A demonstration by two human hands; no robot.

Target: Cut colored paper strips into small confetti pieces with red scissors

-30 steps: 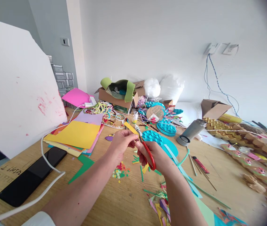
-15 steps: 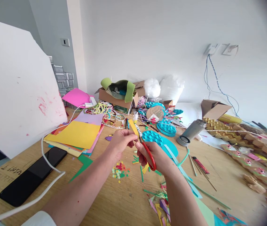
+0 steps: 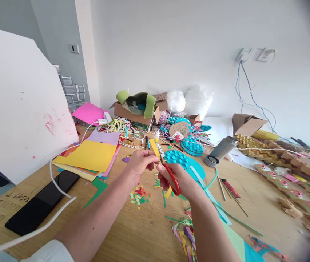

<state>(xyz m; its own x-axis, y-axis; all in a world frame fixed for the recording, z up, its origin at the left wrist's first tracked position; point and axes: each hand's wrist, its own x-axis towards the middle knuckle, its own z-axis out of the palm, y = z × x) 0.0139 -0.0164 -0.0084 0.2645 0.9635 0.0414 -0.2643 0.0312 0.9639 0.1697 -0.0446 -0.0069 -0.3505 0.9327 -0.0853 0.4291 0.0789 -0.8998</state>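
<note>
A narrow yellow paper strip (image 3: pixel 154 146) is pinched in my left hand (image 3: pixel 142 163), its free end pointing up and away from me. My right hand (image 3: pixel 176 176) is closed around red-handled scissors (image 3: pixel 174 182). The scissor blades lie right at the strip beside my left fingertips; whether they cut into it I cannot make out. Below my hands, small round paper dots (image 3: pixel 139 196) in several colours lie on the wooden table. Short green and yellow paper strips (image 3: pixel 164 196) are scattered just right of the dots.
Coloured paper sheets (image 3: pixel 86 155) are stacked at left, near a black phone (image 3: pixel 42 203) and a white cable (image 3: pixel 51 178). A grey metal bottle (image 3: pixel 220 152) lies at right by a red cutter (image 3: pixel 230 188). Turquoise egg-carton pieces (image 3: pixel 176 159) and a cardboard box (image 3: pixel 133 114) stand farther back.
The view has shifted slightly. Both hands keep nearly the same pose, with the paper strip and the scissors still held together.
</note>
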